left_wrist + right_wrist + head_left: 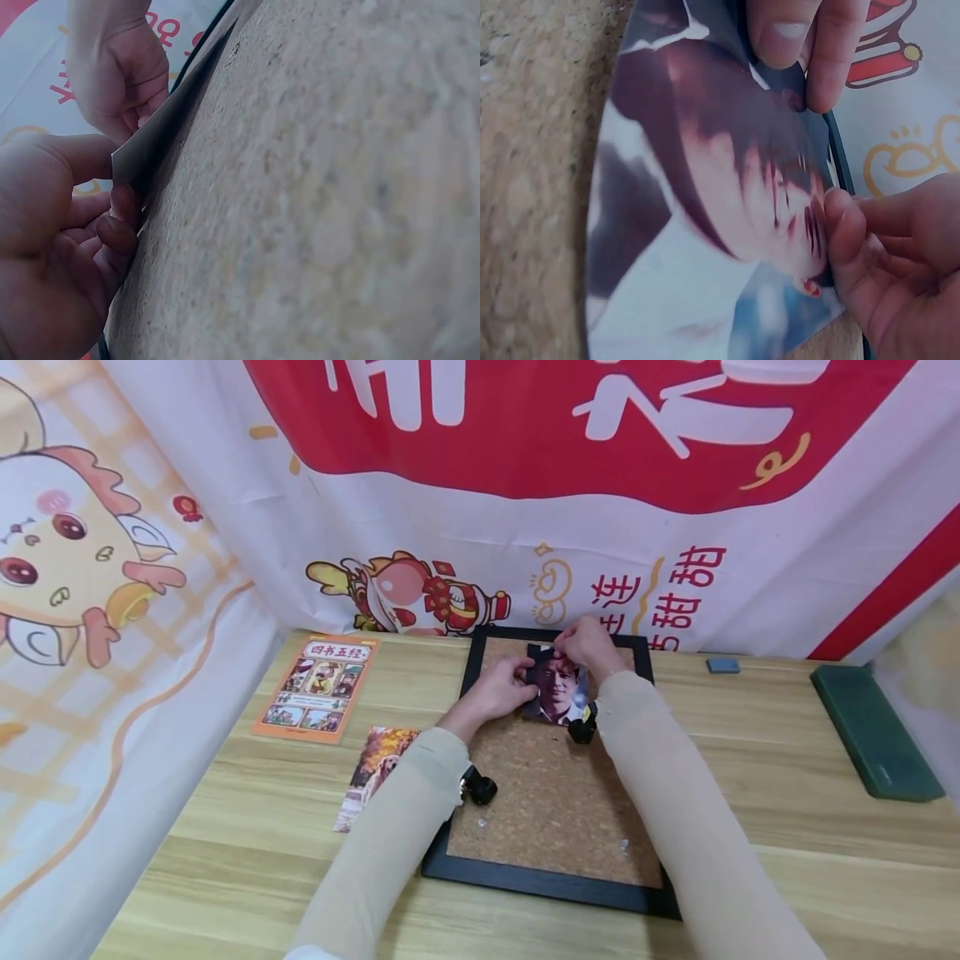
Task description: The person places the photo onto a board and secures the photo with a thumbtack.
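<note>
A portrait photo (558, 689) lies over the far part of a black-framed corkboard (543, 793). My left hand (497, 687) pinches the photo at its upper left, thumb on one face and fingers on the other. At the upper right my right hand (588, 645) pinches the top edge between thumb and fingertips. In the left wrist view the photo (161, 142) tilts up off the cork, both hands at its raised edge. The right wrist view shows the photo's printed face (705, 180) bending slightly. Whether a pin sits under the right fingertips, I cannot tell.
Left of the board lie a photo of a dog (375, 768), partly behind the left sleeve, and an orange booklet (318, 689). To the right are a small blue block (723, 666) and a green case (876, 731). Small clear bits (625, 845) dot the near cork. A printed cloth (525, 518) hangs behind.
</note>
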The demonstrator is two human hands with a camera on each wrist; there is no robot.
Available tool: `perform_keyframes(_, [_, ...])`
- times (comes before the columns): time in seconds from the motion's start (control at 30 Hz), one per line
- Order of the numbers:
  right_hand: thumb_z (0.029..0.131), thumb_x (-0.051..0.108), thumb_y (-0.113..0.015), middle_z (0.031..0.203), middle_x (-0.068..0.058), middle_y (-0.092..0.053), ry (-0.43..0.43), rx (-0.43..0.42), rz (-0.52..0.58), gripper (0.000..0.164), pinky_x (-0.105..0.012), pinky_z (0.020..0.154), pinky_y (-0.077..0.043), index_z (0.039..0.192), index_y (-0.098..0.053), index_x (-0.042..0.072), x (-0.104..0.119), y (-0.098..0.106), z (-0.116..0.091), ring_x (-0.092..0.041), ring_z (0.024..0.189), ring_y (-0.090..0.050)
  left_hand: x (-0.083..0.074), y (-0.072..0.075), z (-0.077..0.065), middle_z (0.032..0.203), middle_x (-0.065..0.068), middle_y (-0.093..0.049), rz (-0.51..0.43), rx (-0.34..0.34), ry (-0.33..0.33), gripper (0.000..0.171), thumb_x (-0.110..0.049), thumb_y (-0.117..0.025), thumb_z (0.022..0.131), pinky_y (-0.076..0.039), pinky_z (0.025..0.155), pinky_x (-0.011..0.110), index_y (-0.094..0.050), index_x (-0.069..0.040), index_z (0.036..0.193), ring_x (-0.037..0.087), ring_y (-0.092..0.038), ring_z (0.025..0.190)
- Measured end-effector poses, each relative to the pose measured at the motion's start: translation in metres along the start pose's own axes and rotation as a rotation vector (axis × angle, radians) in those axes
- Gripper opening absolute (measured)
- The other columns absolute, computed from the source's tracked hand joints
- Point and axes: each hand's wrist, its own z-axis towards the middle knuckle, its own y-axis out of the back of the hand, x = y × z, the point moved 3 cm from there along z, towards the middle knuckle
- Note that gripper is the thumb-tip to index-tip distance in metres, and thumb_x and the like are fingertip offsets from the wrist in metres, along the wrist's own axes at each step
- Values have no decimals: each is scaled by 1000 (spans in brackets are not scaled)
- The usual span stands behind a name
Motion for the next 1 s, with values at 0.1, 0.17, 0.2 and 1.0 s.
perform_keyframes(0.1, [103, 5, -58, 68, 1, -67, -34, -22, -47, 20, -25, 60, -53, 98, -75, -3, 2, 0, 1, -11, 56, -63, -1, 0, 0, 116, 11, -67, 23, -3, -8, 54, -15, -70, 103, -49, 83, 27, -55, -1, 153, 17, -61, 94])
perform_keyframes(0.17, [101, 4, -57, 63, 0, -66, -61, -36, -58, 23, -27, 57, -54, 87, -75, -1, 2, -2, 2, -13, 54, -64, -2, 0, -1, 112, 10, -67, 45, -7, -20, 54, -14, -70, 103, -48, 82, 26, -56, 0, 153, 17, -60, 92])
perform_keyframes(0.2, [99, 3, -58, 60, -1, -66, -66, -48, -79, 24, -27, 56, -53, 83, -75, 0, 2, -2, 3, -13, 52, -64, -3, -1, -1, 110, 9, -66, 59, -8, -26, 54, -15, -71, 103, -47, 82, 26, -56, 0, 153, 17, -59, 92])
perform_keyframes(1.0, [107, 24, -68, 59, 4, -62, -68, -96, -116, 26, -27, 47, -48, 90, -69, 5, -13, -3, -1, -12, 47, -57, 34, -20, 42, 124, 8, -64, 383, -26, -12, 56, -32, -73, 100, -52, 107, 42, -59, -11, 149, 24, -59, 119])
